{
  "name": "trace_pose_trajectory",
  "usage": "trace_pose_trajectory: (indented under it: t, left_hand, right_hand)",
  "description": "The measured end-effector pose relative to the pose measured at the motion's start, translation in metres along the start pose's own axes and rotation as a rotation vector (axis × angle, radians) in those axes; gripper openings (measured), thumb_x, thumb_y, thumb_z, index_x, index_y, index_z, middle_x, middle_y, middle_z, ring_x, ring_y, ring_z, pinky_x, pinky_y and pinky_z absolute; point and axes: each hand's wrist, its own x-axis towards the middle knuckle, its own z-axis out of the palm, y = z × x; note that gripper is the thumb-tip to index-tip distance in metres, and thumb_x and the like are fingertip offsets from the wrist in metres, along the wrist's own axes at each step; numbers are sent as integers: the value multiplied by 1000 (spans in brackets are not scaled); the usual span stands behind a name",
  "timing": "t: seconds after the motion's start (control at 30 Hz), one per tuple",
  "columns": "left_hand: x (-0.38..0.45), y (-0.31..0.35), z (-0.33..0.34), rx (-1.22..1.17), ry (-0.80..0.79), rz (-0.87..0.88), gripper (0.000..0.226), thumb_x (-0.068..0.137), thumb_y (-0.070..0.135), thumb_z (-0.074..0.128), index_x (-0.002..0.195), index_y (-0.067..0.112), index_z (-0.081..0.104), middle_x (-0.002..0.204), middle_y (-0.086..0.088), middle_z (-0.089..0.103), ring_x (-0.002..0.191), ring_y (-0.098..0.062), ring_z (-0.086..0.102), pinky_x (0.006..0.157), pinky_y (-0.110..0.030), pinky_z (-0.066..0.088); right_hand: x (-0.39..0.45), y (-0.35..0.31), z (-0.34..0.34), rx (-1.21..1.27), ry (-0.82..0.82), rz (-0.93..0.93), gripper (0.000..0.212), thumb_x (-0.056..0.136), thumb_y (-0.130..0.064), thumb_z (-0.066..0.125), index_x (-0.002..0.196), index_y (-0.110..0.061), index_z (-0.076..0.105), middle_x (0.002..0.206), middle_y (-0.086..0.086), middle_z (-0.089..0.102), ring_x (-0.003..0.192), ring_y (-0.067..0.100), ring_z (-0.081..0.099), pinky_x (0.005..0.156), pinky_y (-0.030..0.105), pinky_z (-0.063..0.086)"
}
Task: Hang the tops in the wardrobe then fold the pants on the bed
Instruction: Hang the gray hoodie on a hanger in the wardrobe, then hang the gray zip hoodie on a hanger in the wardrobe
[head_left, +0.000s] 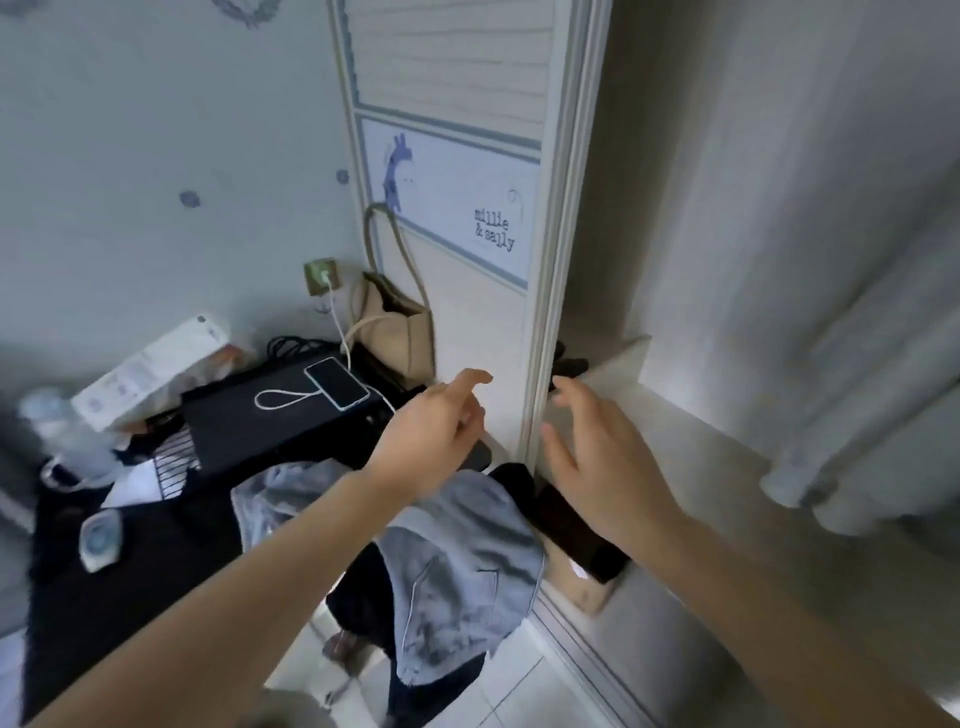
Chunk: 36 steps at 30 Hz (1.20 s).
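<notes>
- A head-worn camera looks down at two bare forearms reaching forward toward the edge of a wardrobe door (467, 291), a pale sliding panel printed with a blue animal figure and the words "millie & sally".
- The left hand (436, 431) is just left of the door's upright edge, fingers loosely curled, forefinger stretched toward the panel. It holds nothing; whether the fingertip touches the panel cannot be told.
- The right hand (597, 457) is just right of that same edge, inside the wardrobe opening, fingers spread and relaxed, holding nothing.
- The door edge runs straight up and down between the two hands, so both are equally near it.
- A grey-blue garment (462, 561) lies crumpled below and nearer than the hands, under the left wrist and forearm. It droops from about wrist level toward the near floor, its long axis running far to near. It looks like a top with a white drawstring, though the blur leaves this unsure.
- The left hand is closer to the garment; either hand must draw back and down to reach it.
- Pale garments (857, 415) hang at the far right, inside the wardrobe.
- Dark clothing (566, 525) lies at the foot of the opening, under the right wrist.
- To the left, a phone (336, 383) on a charging cable rests on a black box (260, 421), and a beige bag (395, 327) hangs against the door panel.
- No bed can be made out, and no hanger shows in either hand.
</notes>
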Motion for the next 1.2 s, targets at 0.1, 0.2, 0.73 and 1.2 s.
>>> trace_pose_trajectory:
  t: [0.1,0.2,0.73,1.2]
  left_hand:
    - [-75,-10,-5,20,112,-242,35,98,19,49,133,20,49,88,12,65,74,-8,59,70,-35,52]
    - [-151,-1,1,45,235,-440,31,98,21,51,129,23,51,81,18,61,78,-8,63,69,-31,51]
    - [-503,165,51,111,819,-1356,23,94,21,56,97,44,54,69,17,66,69,1,60,62,-16,44]
    - [-776,361,82,74,1279,-1860,22,95,21,55,94,43,58,72,9,67,70,-8,64,65,-34,53]
  right_hand:
    - [-26,-10,22,109,-80,-121,45,94,-21,55,135,-4,47,119,10,63,107,29,59,88,36,47]
    - [-56,-21,38,193,-172,-234,46,95,-23,53,137,-6,45,121,8,62,110,27,57,91,36,45]
    - [-261,-159,65,591,-749,-748,41,97,-21,50,135,-8,45,109,3,62,103,23,55,88,35,44]
    - [-548,-292,30,623,-1172,-1196,37,97,-25,48,132,-14,45,108,1,62,109,23,51,88,34,40]
